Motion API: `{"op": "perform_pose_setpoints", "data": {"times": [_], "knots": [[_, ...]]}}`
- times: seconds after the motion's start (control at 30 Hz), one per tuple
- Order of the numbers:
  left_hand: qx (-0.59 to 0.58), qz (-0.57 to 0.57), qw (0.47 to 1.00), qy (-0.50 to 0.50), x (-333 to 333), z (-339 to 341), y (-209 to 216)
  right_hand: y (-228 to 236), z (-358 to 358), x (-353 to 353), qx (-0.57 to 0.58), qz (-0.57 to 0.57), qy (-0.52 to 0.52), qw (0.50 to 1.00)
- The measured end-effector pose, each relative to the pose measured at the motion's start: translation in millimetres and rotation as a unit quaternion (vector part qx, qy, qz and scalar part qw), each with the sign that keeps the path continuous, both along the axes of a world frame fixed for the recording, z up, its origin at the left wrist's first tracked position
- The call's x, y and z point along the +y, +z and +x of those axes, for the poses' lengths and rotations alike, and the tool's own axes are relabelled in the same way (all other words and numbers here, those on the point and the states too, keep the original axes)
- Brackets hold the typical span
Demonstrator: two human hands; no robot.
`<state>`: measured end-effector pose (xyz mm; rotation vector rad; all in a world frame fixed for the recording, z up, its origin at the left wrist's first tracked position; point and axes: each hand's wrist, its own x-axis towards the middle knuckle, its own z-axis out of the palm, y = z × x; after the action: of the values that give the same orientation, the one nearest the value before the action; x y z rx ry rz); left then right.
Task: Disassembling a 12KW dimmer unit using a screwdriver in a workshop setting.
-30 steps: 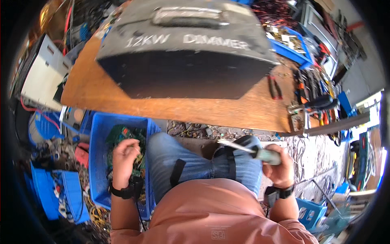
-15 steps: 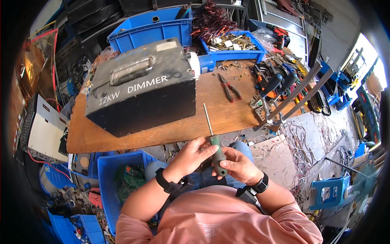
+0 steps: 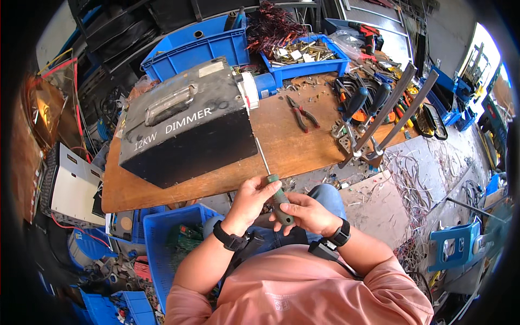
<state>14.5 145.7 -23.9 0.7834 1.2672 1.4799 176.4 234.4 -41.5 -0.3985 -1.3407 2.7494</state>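
Note:
A screwdriver (image 3: 280,202) with a dark green handle is held in front of my belly, its thin metal shaft pointing up and away toward the bench. The fingers and thumb of my left hand (image 3: 250,199) close around the upper part of the handle. Lower down, my right hand (image 3: 310,213) grips it near the butt end. Just beyond the shaft's tip stands a black metal box (image 3: 189,143) with a recessed handle on its lid and a round white-and-blue connector on its right side. Pliers with red-and-black grips (image 3: 303,115) lie open-jawed right of the box.
The wooden bench (image 3: 233,181) carries a blue bin of metal pieces (image 3: 309,69), a larger blue crate (image 3: 200,57), two clamps (image 3: 382,116) at its right edge and several hand tools. A blue basket (image 3: 157,254) stands left of my legs. Wire scraps (image 3: 414,200) litter the floor.
The whole view has shifted slightly with my head. Both hands keep hold of the screwdriver, which tilts a little more to the left. Nothing on the bench has visibly been moved.

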Motion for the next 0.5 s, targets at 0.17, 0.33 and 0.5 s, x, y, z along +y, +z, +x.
{"op": "perform_pose_setpoints", "data": {"times": [0.17, 0.33, 0.5], "knots": [[-0.014, -0.009, 1.000, 0.020, 0.9, -3.3, 2.3, -2.8, -4.8, 0.9, 0.015, 0.003, 0.000, 1.000], [-0.006, -0.013, 1.000, 0.019, 1.3, -5.4, 1.2, -4.4, -7.6, 0.4, 0.010, -0.006, 0.001, 1.000], [0.004, -0.006, 1.000, 0.016, 1.0, -6.9, 1.0, -5.8, -8.6, -0.4, 0.015, -0.012, 0.000, 1.000]]}}
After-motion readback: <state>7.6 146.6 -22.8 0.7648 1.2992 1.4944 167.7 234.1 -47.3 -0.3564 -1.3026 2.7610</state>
